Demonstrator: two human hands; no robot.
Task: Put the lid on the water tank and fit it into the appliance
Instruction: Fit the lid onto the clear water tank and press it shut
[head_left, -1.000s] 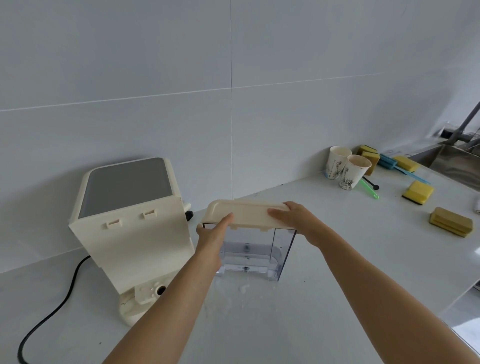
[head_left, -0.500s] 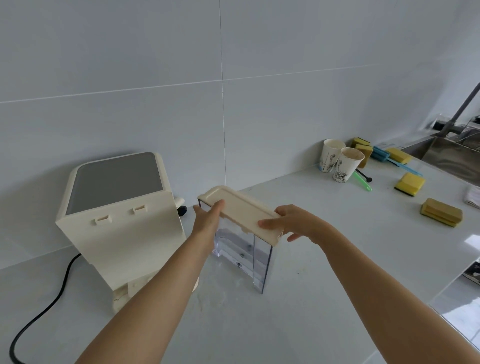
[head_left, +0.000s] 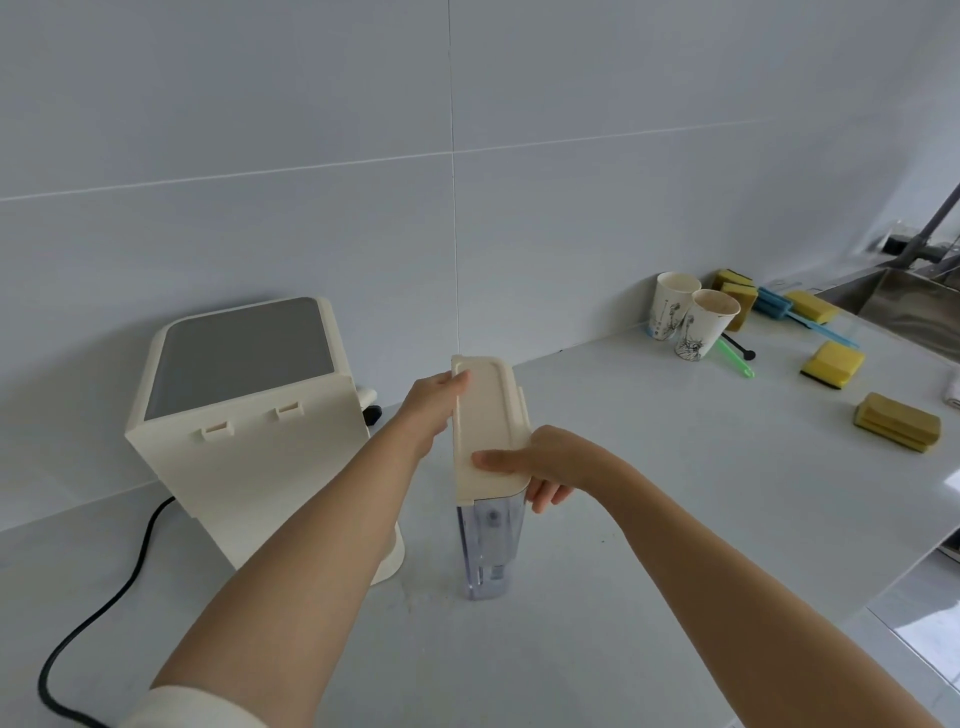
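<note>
A clear plastic water tank (head_left: 488, 551) stands upright on the white counter, narrow end toward me. A cream lid (head_left: 483, 415) sits on its top. My left hand (head_left: 434, 402) grips the lid's far left edge. My right hand (head_left: 540, 467) holds the near end, thumb on top and fingers under the right rim. The cream appliance (head_left: 244, 421) with a grey top panel stands to the left of the tank, its flat back face with two slots turned toward me.
A black power cord (head_left: 104, 608) runs from the appliance across the counter at left. Two paper cups (head_left: 691, 322), yellow sponges (head_left: 831, 364), a blue brush and green utensil lie at the right. A steel sink (head_left: 914, 306) is at the far right.
Both hands have turned the lidded tank so its narrow end now faces me, and it stands closer to the appliance's right side.
</note>
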